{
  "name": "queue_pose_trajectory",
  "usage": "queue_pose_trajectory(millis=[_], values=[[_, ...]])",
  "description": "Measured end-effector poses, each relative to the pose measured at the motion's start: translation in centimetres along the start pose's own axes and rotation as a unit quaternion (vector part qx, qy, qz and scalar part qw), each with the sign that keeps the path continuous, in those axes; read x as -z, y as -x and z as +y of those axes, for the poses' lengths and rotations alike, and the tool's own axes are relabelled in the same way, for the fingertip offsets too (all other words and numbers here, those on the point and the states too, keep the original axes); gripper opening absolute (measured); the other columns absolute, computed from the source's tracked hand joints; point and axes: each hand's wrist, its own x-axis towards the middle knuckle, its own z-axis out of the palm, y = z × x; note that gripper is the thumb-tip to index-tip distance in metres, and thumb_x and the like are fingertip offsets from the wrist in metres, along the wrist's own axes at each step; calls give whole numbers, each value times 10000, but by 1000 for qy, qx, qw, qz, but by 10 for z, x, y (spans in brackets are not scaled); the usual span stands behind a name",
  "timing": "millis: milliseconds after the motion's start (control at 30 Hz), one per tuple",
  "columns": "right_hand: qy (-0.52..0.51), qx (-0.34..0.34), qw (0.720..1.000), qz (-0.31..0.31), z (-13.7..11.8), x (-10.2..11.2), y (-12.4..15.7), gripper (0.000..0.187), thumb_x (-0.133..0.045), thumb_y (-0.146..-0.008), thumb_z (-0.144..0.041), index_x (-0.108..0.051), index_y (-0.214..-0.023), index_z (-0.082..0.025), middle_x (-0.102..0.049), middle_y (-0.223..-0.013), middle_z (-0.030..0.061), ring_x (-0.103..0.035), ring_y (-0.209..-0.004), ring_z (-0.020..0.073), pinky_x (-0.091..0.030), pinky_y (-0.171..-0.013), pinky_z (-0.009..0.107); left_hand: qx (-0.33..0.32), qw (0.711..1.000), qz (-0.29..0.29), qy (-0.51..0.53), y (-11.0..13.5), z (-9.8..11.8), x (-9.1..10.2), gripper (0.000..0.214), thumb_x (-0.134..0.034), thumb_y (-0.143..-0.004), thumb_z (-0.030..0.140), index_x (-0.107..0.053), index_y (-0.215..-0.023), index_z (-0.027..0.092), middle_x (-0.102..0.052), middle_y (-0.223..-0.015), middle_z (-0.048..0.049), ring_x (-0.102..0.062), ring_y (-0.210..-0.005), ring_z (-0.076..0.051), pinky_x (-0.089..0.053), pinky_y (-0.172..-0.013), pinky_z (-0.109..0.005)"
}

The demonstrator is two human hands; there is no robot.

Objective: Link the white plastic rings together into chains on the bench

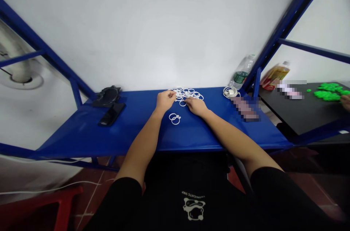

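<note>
A pile of thin white plastic rings [195, 94] lies on the blue table near the wall. My left hand [165, 101] is at the pile's left edge, thumb and fingers pinched together. What it holds, if anything, is too small to make out. On the pile's front right side, my right hand [197, 106] has its fingers closed at the edge of a single white ring [183, 103]. Nearer to me, a couple of overlapping white rings [175, 119] with small tabs lie apart from the pile.
On the blue table [131, 125], a black phone [112, 113] and a dark round device [109, 96] lie left. A coiled white cable [229, 92], water bottle [242, 72] and blurred-out item [246, 109] are right. Beyond the frame, a black table [290, 105] holds green pieces [329, 92].
</note>
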Motion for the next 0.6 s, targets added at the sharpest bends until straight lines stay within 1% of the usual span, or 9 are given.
queue_pose_trajectory(millis=[100, 167, 233, 300, 367, 433, 500, 533, 600], values=[[2, -9, 1000, -1, 3, 1, 1, 379, -440, -1077, -277, -698, -1354, -288, -682, -1389, 70, -685, -1176, 246, -558, -897, 322, 9, 999, -18, 24, -1, -3, 2, 154, -697, -861, 214, -810, -951, 161, -799, -844, -56, -729, -748, -171, -574, -744, -279], [1, -19, 1000, 7, 4, 1, 0, 357, -461, -1072, -286, -704, -1334, -276, -676, -1373, 81, -683, -1158, 243, -553, -873, 313, 11, 998, -56, 40, -1, -4, 3, 153, -701, -845, 222, -802, -942, 162, -791, -835, -49, -706, -723, -156, -558, -717, -267], [-3, -25, 1000, 8, 7, 2, 0, 323, -495, -1058, -280, -722, -1285, -256, -677, -1352, 88, -675, -1152, 237, -545, -859, 298, 3, 993, -113, 39, 1, -3, 5, 123, -696, -824, 217, -788, -889, 167, -773, -795, -33, -674, -693, -144, -527, -675, -254], [-10, -26, 1000, 7, 10, 3, 0, 278, -523, -1040, -261, -748, -1201, -239, -693, -1302, 88, -669, -1138, 228, -535, -860, 285, -10, 983, -181, 22, 4, -1, 7, 110, -679, -831, 243, -752, -781, 177, -742, -728, -15, -635, -652, -134, -484, -625, -247], [-23, -21, 999, 17, 14, 3, 0, 248, -543, -1022, -242, -759, -1144, -227, -704, -1257, 88, -663, -1128, 225, -530, -868, 284, -20, 969, -246, -6, 7, 2, 8, 244, -664, -872, 324, -696, -671, 189, -693, -649, -3, -582, -594, -126, -433, -573, -250], [-40, -9, 999, 34, 16, 3, 0, 245, -559, -1000, -216, -762, -1136, -223, -705, -1247, 89, -660, -1132, 231, -534, -881, 297, -20, 955, -291, -44, 9, 4, 8, 372, -679, -889, 423, -646, -594, 199, -636, -581, 6, -528, -542, -120, -382, -527, -259], [-56, 6, 997, 48, 18, 1, 0, 267, -574, -976, -194, -762, -1163, -223, -700, -1260, 91, -661, -1142, 240, -539, -897, 316, -20, 949, -306, -75, 9, 4, 8, 420, -714, -874, 481, -637, -568, 204, -597, -546, 13, -503, -522, -119, -355, -508, -265], [-63, 12, 997, 53, 17, 1, 1, 281, -580, -966, -186, -761, -1178, -224, -698, -1264, 92, -662, -1141, 243, -540, -906, 324, -24, 950, -300, -84, 9, 4, 7, 412, -728, -867, 487, -653, -577, 206, -591, -544, 14, -504, -524, -120, -358, -510, -266], [-73, 26, 995, 57, 15, 0, 1, 299, -589, -954, -184, -755, -1201, -221, -695, -1269, 93, -666, -1131, 243, -538, -923, 333, -40, 957, -272, -91, 8, 1, 6, 327, -742, -864, 461, -722, -654, 211, -617, -580, 12, -535, -556, -128, -395, -542, -266]])
